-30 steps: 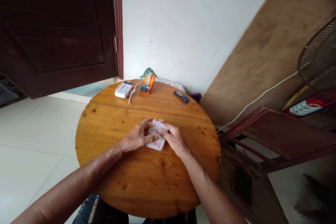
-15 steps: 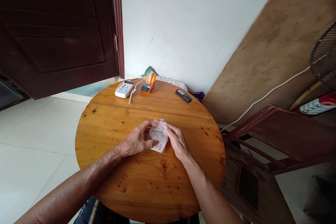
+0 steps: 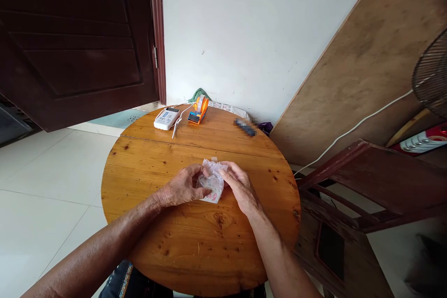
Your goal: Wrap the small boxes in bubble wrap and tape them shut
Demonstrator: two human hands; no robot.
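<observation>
A crumpled piece of clear plastic wrap with red print, perhaps a bubble-wrap pouch [image 3: 212, 186], lies near the middle of the round wooden table [image 3: 181, 242]. On its left side my left hand [image 3: 185, 187] grips it, thumb on top and fingers curled at its far edge. My right hand [image 3: 240, 186] has its thumb and fingers closed on the upper right edge of the plastic. What is inside the plastic, if anything, I cannot make out. Just beyond it a small strip of clear tape [image 3: 214, 159] shows at the table's surface.
Toward the back of the table stand a white boxy device [image 3: 166, 118] with a white cable [image 3: 176, 126], an orange tape dispenser [image 3: 199, 109] and a blurred dark object [image 3: 245, 127]. At right are a wooden chair [image 3: 377, 181] and a fan [image 3: 431, 74].
My right hand has shifted slightly, its fingers spreading more at the far side. The plastic's upper part now stands up more loosely. My left hand stays nearly in place.
</observation>
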